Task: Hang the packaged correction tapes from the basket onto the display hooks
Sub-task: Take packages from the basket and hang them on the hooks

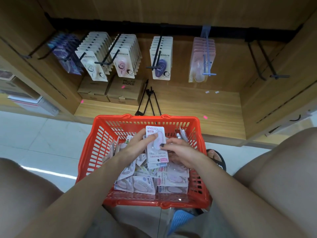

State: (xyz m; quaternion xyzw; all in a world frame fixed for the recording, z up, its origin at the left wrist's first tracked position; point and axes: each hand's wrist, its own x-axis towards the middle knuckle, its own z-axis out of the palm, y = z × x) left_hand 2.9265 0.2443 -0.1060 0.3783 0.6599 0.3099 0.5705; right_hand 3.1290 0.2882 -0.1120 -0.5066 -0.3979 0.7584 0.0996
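Observation:
A red plastic basket (96,148) sits on the floor between my knees, filled with several packaged correction tapes (145,184). Over it my left hand (137,145) holds a small stack of pink packages (155,134), thumb pressed on the front one. My right hand (178,152) pinches the stack's right edge with thumb and forefinger. On the wooden display above, black hooks (154,66) carry rows of white, pink and purple packages. A blue hook (208,73) holds clear pink packages (199,66). At the far right a black hook (277,76) hangs bare.
Two cardboard boxes (123,90) stand on the wooden shelf under the hooks, with loose black hooks (149,100) lying beside them. A black rail (171,28) carries the hooks. A sandalled foot (216,157) is right of the basket; a blue stool edge (180,219) shows below.

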